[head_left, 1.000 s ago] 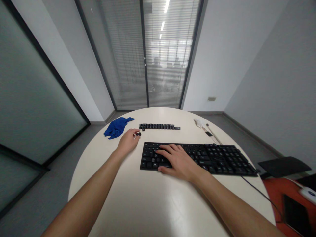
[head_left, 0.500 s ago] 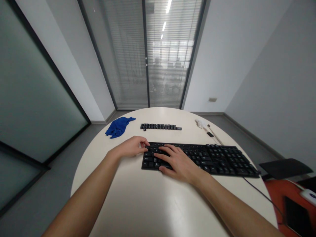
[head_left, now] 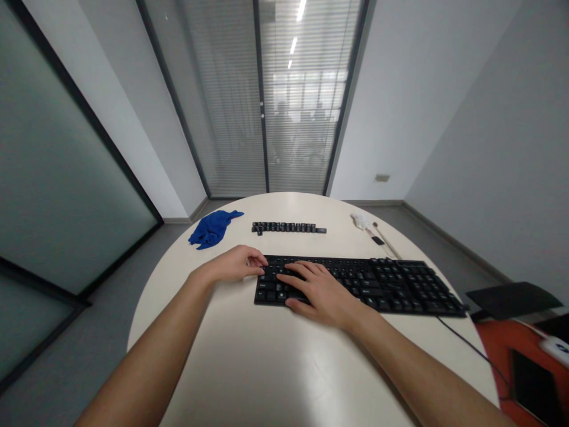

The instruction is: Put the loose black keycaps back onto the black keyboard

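Note:
A black keyboard [head_left: 400, 290] lies across the white round table, its upper rows bare of caps toward the left. At its left edge my left hand [head_left: 233, 265] is curled, thumb and index finger closed around a small black keycap [head_left: 265, 265], mostly hidden by the fingertips. My right hand [head_left: 317, 293] rests flat over the keyboard's left-middle part, fingers spread and holding nothing. Beyond the keyboard, loose black keycaps [head_left: 288, 227] stand in neat rows, with a single one just below their left end.
A crumpled blue cloth [head_left: 213, 229] lies at the back left. At the back right are a white fluffy item [head_left: 362, 222], a small black-ended tool [head_left: 377, 240] and a thin stick [head_left: 386, 240]. A cable [head_left: 471, 347] runs off the right edge toward a red chair [head_left: 498, 344].
Hardly anything differs. Both hands keep their places on the keyboard, and the whole view has shifted very slightly.

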Demonstrator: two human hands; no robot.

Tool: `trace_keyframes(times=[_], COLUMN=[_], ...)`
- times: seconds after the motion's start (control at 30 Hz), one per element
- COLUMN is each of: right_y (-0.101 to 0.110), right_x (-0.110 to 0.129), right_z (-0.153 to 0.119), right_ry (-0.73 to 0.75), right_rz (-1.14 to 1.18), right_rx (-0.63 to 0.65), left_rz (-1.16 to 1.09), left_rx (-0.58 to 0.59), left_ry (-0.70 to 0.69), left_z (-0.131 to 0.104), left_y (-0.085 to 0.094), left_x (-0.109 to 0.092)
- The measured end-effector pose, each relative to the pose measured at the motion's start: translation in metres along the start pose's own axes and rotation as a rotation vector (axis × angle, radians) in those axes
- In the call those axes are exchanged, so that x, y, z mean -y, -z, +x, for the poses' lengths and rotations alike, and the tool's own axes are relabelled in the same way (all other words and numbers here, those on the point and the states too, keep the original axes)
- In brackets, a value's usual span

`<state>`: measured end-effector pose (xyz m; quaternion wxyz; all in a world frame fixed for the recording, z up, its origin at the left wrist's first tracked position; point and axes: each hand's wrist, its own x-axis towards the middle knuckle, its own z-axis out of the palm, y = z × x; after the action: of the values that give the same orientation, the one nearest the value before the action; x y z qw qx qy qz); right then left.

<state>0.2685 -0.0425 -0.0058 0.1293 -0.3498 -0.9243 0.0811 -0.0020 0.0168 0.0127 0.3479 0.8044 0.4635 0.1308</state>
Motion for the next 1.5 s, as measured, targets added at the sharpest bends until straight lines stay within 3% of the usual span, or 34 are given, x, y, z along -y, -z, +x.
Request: trace_keyframes(times=[0.3,0.8,1.0,1.5], right_y=[-0.009,-0.014,-0.013,-0.015], right_x=[0.011,0.023,0.022,0.022], right_z=[0.008,0.019,0.018,0.018], right_ry=[-0.013,-0.083,-0.084,-0.101], right_rz=[-0.013,-0.015,-0.006,-0.008], right_rx=[-0.055,-0.081,-0.074,-0.069], left_rz=[-0.041,0.089,0.090,0.015], left_rx=[-0.015,-0.070,-0.025,-0.048], left_ry=[-0.039,-0.029,-0.081,0.022], left_z=[0.003,0.003,0.003,0.004], left_y=[-0.002,-0.001,0.000,-0.002], left_x=[0.004,0.002,0.005,0.005])
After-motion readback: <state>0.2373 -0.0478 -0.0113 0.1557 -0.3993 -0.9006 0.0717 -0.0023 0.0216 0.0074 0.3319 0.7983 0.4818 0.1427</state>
